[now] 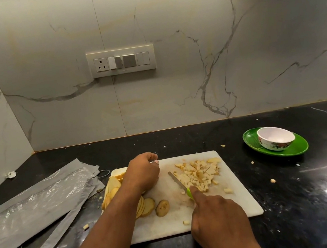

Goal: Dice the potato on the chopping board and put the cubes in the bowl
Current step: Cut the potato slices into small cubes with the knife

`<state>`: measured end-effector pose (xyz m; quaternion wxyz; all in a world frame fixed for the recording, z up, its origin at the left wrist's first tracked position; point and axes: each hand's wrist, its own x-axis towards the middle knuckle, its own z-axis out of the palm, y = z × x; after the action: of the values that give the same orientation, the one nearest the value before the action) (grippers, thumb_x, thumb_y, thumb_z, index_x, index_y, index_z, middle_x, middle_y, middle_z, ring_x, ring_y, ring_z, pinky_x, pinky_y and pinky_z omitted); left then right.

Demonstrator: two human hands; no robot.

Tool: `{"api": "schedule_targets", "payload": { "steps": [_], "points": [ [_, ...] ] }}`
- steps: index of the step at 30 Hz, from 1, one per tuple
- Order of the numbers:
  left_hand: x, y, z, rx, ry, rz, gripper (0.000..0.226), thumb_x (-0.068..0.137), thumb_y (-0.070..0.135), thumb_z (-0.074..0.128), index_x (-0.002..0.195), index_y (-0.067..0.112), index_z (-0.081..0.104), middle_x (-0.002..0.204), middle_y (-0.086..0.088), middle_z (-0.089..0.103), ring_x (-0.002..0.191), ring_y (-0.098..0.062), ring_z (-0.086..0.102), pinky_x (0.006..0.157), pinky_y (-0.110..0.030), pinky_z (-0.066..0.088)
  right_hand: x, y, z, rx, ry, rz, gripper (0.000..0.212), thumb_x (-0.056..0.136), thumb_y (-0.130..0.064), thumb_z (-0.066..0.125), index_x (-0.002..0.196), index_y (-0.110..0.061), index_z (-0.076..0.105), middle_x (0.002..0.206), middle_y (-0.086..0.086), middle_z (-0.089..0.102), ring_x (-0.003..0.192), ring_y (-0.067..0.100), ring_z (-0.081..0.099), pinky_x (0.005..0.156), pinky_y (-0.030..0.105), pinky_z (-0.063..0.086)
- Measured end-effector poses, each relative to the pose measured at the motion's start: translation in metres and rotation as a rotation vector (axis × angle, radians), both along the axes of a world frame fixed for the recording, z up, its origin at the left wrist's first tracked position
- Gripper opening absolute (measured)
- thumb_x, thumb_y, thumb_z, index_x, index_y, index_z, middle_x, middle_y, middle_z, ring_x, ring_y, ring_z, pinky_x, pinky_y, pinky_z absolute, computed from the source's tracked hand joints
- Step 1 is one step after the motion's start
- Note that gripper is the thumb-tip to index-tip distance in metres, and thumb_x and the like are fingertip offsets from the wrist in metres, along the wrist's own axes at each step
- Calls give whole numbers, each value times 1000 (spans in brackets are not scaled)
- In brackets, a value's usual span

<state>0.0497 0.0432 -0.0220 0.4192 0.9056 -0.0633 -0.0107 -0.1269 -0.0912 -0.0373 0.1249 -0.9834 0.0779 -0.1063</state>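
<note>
Nearest, the right hand (217, 217) grips a green-handled knife (180, 184), its blade against the pile of potato cubes (199, 174) on the white chopping board (240, 197). At nine o'clock on the board, the left hand (143, 174) curls over potato slices (147, 207). At two o'clock, a white bowl (276, 138) sits on a green plate (300, 146).

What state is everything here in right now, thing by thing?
potato cubes: diced, heaped on the board
potato slices: cut, not yet diced
chopping board: flat on the counter
knife: gripped, blade beside the heap
bowl: upright, looks empty
green plate: under the bowl
left hand: resting over slices
right hand: grips the knife
</note>
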Motion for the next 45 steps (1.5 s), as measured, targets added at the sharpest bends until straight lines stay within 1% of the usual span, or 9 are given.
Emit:
{"api": "schedule_targets", "payload": {
  "steps": [5,9,12,14,16,17,19,21,45],
  "points": [
    [-11,-1,5,33,-1,-136,26,103,30,62,129,33,66,103,6,71,91,-11,69,89,-35,62,-25,-11,-6,81,-183,5,57,98,-42,36,152,-51,22,102,-9,68,90,11,63,76,29,44],
    [-13,-4,5,37,-20,-173,22,103,30,62,124,34,69,106,6,72,95,-10,67,94,-36,59,-66,-15,-23,130,-164,96,60,77,-49,52,134,-65,45,65,-24,63,54,-4,58,48,18,47],
    [-12,-4,5,17,-27,-175,20,103,31,61,121,35,70,105,8,72,95,-8,67,94,-36,59,-76,-33,-22,160,-281,129,53,99,-59,27,132,-73,-12,124,-23,62,109,-5,60,90,20,50],
    [-12,-4,5,22,-30,-179,19,103,31,62,120,35,70,104,9,72,95,-9,67,93,-36,59,-80,-33,-19,121,-146,152,49,93,-71,18,135,-78,-6,117,-28,64,102,-9,62,86,14,50],
    [-11,-2,5,22,-30,-178,19,103,32,62,120,35,70,103,9,72,95,-9,68,93,-36,58,-83,-30,-18,151,-109,111,58,81,-61,41,137,-69,31,73,-28,66,60,-4,64,52,18,52],
    [-11,-2,5,19,-30,-178,19,103,31,62,119,35,70,102,9,72,94,-10,68,92,-36,58,-82,-30,-22,152,-92,62,57,79,-56,44,135,-67,38,69,-26,65,57,-2,63,50,19,51],
    [-12,-1,6,15,-30,-180,19,103,31,62,119,34,71,102,8,72,94,-10,68,91,-35,58,-77,-37,-22,83,-296,32,51,90,-54,40,136,-74,28,93,-25,69,85,0,66,71,20,51],
    [-11,0,6,20,-34,-180,19,103,32,63,119,34,71,101,8,72,94,-10,68,90,-34,58,-71,-37,-11,20,-204,-54,48,94,-56,38,136,-76,24,107,-21,69,101,8,64,82,21,47],
    [-19,2,13,82,-111,-277,26,103,33,63,127,32,70,97,11,69,89,-8,65,70,-19,47,-2,-4,-1,-133,58,-60,62,97,-29,31,158,-33,19,114,2,66,92,24,61,70,36,36]
  ]
}}
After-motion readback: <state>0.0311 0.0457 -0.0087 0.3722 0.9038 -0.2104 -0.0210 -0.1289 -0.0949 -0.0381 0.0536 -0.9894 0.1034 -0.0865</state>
